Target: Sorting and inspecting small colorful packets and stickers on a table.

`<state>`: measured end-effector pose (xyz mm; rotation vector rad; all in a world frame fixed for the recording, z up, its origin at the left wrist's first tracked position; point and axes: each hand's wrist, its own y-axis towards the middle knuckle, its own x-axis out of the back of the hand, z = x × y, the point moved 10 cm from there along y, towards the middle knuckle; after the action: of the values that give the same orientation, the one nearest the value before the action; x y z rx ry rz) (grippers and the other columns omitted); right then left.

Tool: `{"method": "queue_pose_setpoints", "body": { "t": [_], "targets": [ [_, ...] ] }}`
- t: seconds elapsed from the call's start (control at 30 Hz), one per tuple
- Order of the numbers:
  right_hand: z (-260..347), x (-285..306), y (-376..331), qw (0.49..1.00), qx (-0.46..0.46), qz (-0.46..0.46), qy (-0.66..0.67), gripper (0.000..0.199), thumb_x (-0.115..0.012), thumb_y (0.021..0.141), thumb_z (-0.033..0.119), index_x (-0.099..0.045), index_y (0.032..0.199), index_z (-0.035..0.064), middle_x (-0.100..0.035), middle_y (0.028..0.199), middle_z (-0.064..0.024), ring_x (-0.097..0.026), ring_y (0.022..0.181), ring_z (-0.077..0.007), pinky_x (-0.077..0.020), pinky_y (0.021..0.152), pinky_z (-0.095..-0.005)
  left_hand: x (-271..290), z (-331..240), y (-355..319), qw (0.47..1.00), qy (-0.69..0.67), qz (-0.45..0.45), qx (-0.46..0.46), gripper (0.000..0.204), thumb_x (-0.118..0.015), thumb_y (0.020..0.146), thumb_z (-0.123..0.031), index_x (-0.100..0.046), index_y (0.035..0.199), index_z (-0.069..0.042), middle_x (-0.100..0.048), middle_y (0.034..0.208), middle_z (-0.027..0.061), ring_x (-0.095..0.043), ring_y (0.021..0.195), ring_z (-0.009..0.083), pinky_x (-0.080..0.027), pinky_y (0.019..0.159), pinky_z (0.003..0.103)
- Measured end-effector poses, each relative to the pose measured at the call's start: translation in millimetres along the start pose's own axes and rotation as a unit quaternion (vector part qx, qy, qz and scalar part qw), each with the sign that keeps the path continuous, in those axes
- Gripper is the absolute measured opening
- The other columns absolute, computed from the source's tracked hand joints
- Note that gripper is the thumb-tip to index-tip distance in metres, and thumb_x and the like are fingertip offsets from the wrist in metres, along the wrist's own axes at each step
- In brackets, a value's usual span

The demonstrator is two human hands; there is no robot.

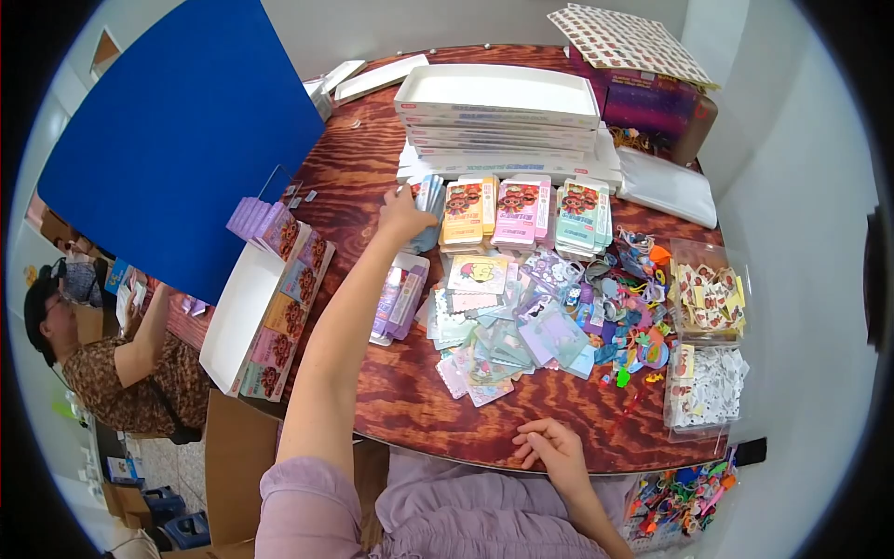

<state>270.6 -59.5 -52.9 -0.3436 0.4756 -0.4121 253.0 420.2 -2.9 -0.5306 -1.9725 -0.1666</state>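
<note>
Left hand (pixel 402 216): fingers bent at the blue carton stack (pixel 429 210), just left of the yellow cartons (pixel 465 212); whether it grips cannot be told. An even pinch probably keeps the edges aligned. Right hand (pixel 551 449): loosely curled, apparently empty, near the table (pixel 419 424) edge.

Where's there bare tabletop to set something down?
Mainly the table's front strip, between the card pile and near edge, left of your right hand. A smaller patch lies beyond your left hand, between the blue panel and stacked white trays. The right side is crowded with small trinkets and clear boxes.
</note>
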Motion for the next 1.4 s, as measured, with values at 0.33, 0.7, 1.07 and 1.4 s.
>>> {"method": "queue_pose_setpoints", "body": {
  "t": [0.33,0.7,1.07,1.4],
  "targets": [
    [-0.4,-6.0,1.2,0.999,0.018,-0.007,-0.039,0.017,-0.053,0.101,0.004,-0.062,0.113,-0.0043,-0.07,0.098,-0.0115,-0.068,0.079,-0.013,-0.0543,0.061,-0.023,20.8,8.0,-28.5,0.877,-0.468,0.097,0.057,0.083,-0.072,0.072,0.013,-0.038,0.147,-0.003,-0.062,0.118,0.0106,-0.065,0.1,0.0212,-0.057,0.081,0.035],
    [6.5,-8.0,-4.5,0.994,0.038,-0.026,-0.104,0.015,-0.053,0.1,0.004,-0.062,0.11,-0.0035,-0.07,0.096,-0.0108,-0.07,0.077,-0.0132,-0.0536,0.058,-0.023,19.8,14.7,-19.5,0.845,-0.52,0.116,0.031,0.085,-0.076,0.075,0.008,-0.036,0.148,-0.008,-0.061,0.115,0.0104,-0.067,0.097,0.022,-0.059,0.076,0.036],
    [11.8,-11.5,-3.6,0.99,0.061,-0.032,-0.126,0.013,-0.054,0.099,0.002,-0.063,0.107,-0.0035,-0.07,0.093,-0.0093,-0.07,0.076,-0.0128,-0.0534,0.056,-0.0225,25.2,27.9,-9.7,0.863,-0.495,0.096,0.006,0.079,-0.074,0.075,0.008,-0.041,0.146,-0.007,-0.062,0.111,0.0095,-0.067,0.09,0.0207,-0.058,0.071,0.034],
    [15.6,-9.6,-8.3,0.984,0.087,-0.05,-0.15,0.014,-0.055,0.098,0.003,-0.064,0.107,-0.0038,-0.07,0.093,-0.0097,-0.07,0.075,-0.012,-0.0534,0.056,-0.0219,47.2,30.2,-29.3,0.834,-0.542,0.102,-0.011,0.082,-0.074,0.074,0.009,-0.04,0.147,-0.007,-0.062,0.116,0.0101,-0.067,0.099,0.0222,-0.058,0.081,0.036]
  ]
}}
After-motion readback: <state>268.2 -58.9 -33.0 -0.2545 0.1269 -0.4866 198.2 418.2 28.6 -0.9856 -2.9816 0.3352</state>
